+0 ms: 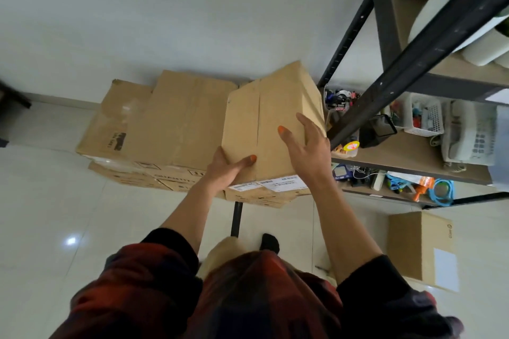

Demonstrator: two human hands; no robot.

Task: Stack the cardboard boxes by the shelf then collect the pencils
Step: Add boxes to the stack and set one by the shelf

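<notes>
I'm looking down at a pale glossy tile floor (55,201), w/ a bright light glare (71,240) at lower left. Plain white wall (192,8) ahead, low baseboard along its foot. On my right, black metal shelf rack (413,63) w/ tan boards. Dark furniture edge (11,99) far left.

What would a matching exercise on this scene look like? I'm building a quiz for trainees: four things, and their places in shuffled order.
Things:
1. top box
2. small box
3. white telephone
4. blue cable

Places:
A. lower shelf
B. between both hands on the stack
C. upper shelf board, at right
D. alone on the floor

Pairs: 1-B, 2-D, 3-C, 4-A
</notes>
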